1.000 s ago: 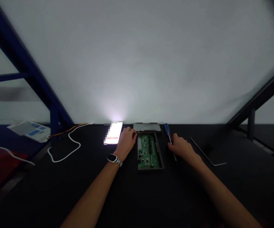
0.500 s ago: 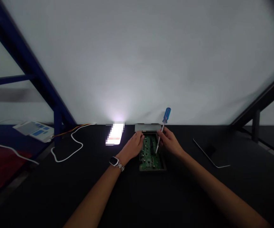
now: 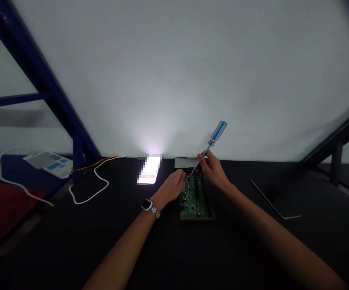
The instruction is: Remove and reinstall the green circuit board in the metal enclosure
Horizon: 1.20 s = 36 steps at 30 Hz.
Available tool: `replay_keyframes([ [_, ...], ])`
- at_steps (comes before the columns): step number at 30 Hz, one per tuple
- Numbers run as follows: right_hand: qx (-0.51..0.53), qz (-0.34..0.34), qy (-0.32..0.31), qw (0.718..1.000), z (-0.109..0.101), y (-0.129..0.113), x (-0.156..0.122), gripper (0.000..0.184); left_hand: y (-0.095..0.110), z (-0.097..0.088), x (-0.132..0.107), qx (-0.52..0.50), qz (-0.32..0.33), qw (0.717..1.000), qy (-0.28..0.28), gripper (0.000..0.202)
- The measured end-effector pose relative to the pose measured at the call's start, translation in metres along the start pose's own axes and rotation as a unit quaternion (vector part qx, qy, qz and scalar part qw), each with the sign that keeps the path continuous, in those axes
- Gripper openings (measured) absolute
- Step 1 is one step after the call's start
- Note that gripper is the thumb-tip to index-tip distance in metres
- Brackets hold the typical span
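A green circuit board (image 3: 192,205) lies in a shallow dark casing (image 3: 213,215) on the black table. My left hand (image 3: 173,186), wearing a watch on its wrist, is closed at the board's upper left edge and grips there; its fingertips are partly hidden. Between the fingers of my right hand (image 3: 213,171) is the shaft of a screwdriver (image 3: 217,133) with a clear blue handle. The screwdriver slants up to the right, and its tip meets the upper part of the board near my left fingertips. Behind the board sits a flat grey metal piece (image 3: 184,162).
A brightly lit phone-like screen (image 3: 149,169), pixelated, is left of my hands. A white cable (image 3: 103,186) curls farther left, near a white-and-blue card-like item (image 3: 52,163). At right lies a bent thin metal strip (image 3: 266,199). Blue frame bars (image 3: 53,96) and a pale wall (image 3: 174,80) stand behind.
The screwdriver's tip has moved from the board's middle right to its upper left, and its handle now leans farther right. My right hand has shifted up slightly. The left hand keeps its place.
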State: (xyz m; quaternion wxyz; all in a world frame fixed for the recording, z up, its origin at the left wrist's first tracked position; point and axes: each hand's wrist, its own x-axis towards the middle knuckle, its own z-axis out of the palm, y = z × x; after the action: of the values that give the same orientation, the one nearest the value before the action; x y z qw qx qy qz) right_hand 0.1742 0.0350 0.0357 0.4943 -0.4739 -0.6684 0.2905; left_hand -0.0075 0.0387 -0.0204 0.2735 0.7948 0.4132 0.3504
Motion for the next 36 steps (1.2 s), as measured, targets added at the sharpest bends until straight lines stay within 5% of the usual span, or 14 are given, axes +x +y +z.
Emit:
replay_keyframes([
  [21, -0.017, 0.006, 0.033, 0.999, 0.002, -0.009, -0.009, 0.024, 0.001, -0.002, 0.001, 0.026, 0.001, 1.0, 0.007, 0.03],
  [36, -0.032, -0.004, 0.038, 0.999, 0.001, -0.006, -0.009, 0.025, 0.006, -0.015, 0.002, 0.038, 0.043, 0.998, 0.006, 0.009],
])
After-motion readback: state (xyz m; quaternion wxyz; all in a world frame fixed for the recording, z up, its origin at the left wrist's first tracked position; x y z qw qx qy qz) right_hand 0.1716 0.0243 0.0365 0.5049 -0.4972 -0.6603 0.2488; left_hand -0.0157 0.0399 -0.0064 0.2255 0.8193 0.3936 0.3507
